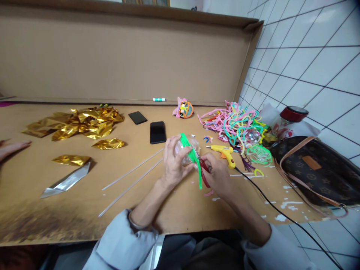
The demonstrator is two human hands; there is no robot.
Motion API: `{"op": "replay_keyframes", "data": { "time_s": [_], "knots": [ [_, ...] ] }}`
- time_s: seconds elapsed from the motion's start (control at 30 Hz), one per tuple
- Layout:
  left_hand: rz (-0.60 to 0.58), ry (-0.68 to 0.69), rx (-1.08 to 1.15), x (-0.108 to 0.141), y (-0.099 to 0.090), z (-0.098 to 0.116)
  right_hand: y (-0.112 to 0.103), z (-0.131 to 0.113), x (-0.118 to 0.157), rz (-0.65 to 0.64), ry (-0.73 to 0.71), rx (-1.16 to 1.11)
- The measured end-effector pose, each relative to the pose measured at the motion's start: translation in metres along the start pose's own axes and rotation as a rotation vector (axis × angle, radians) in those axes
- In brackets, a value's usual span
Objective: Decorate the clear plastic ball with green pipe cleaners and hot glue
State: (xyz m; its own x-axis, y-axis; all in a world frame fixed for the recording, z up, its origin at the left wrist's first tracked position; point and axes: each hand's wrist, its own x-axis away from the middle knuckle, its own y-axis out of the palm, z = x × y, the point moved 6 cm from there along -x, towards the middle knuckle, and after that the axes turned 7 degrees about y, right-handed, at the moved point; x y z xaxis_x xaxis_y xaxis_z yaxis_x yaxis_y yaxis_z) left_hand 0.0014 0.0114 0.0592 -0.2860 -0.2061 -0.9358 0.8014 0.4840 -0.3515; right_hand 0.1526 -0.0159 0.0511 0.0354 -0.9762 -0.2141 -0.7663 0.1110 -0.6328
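My left hand (173,161) grips a clear plastic ball (194,144), its fingers curled around the near left side. A bright green pipe cleaner strip (192,153) runs across the ball, and its loose end hangs down toward the table. In my right hand (218,174) are red-handled pliers (206,176), closed in the fingers. Their dark head meets the green strip at the ball's right side; the jaws are mostly hidden. Just beyond my right hand lies a yellow glue gun (226,153). Two thin white sticks (132,170) lie left of my left hand.
Gold foil pieces (84,123) lie at left, near another person's hand (14,149). Two phones (158,132) and a small decorated ball (184,108) sit farther back. Tangled pipe cleaners (227,122), a brown bag (317,168) and the glue gun's black cord (270,202) occupy the right.
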Motion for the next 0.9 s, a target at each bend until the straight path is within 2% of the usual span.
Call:
{"op": "replay_keyframes", "data": {
  "time_s": [0.1, 0.2, 0.27, 0.3, 0.37, 0.43, 0.53, 0.63, 0.77, 0.83, 0.9],
  "knots": [
    [-0.01, -0.002, -0.018, -0.001, -0.001, -0.001, -0.003, -0.004, 0.001, -0.014, 0.014, -0.032],
    [-0.01, -0.036, -0.039, -0.002, -0.003, -0.004, -0.013, 0.003, 0.004, 0.1, 0.107, -0.092],
    [0.003, -0.051, -0.037, -0.003, -0.005, -0.006, -0.019, 0.017, 0.009, 0.18, 0.243, 0.032],
    [0.012, -0.052, -0.03, -0.004, -0.005, -0.006, -0.02, 0.024, 0.012, 0.177, 0.308, 0.15],
    [0.022, -0.049, -0.02, -0.004, -0.005, -0.006, -0.016, 0.033, 0.017, 0.099, 0.371, 0.401],
    [0.019, -0.042, -0.022, -0.003, -0.004, -0.006, -0.011, 0.036, 0.021, -0.003, 0.355, 0.568],
    [-0.003, -0.036, -0.042, -0.001, 0.0, -0.007, -0.007, 0.03, 0.023, -0.143, 0.252, 0.696],
    [-0.039, -0.041, -0.068, 0.002, 0.003, -0.009, -0.006, 0.025, 0.023, -0.257, 0.089, 0.777],
    [-0.058, -0.029, -0.087, 0.003, 0.003, -0.009, -0.013, 0.023, 0.024, -0.254, -0.026, 0.67],
    [-0.072, -0.025, -0.094, 0.002, 0.004, -0.007, -0.021, 0.015, 0.021, -0.139, -0.02, 0.491],
    [-0.091, -0.024, -0.097, 0.002, 0.004, -0.005, -0.032, 0.001, 0.016, 0.052, 0.033, 0.283]
  ]
}}
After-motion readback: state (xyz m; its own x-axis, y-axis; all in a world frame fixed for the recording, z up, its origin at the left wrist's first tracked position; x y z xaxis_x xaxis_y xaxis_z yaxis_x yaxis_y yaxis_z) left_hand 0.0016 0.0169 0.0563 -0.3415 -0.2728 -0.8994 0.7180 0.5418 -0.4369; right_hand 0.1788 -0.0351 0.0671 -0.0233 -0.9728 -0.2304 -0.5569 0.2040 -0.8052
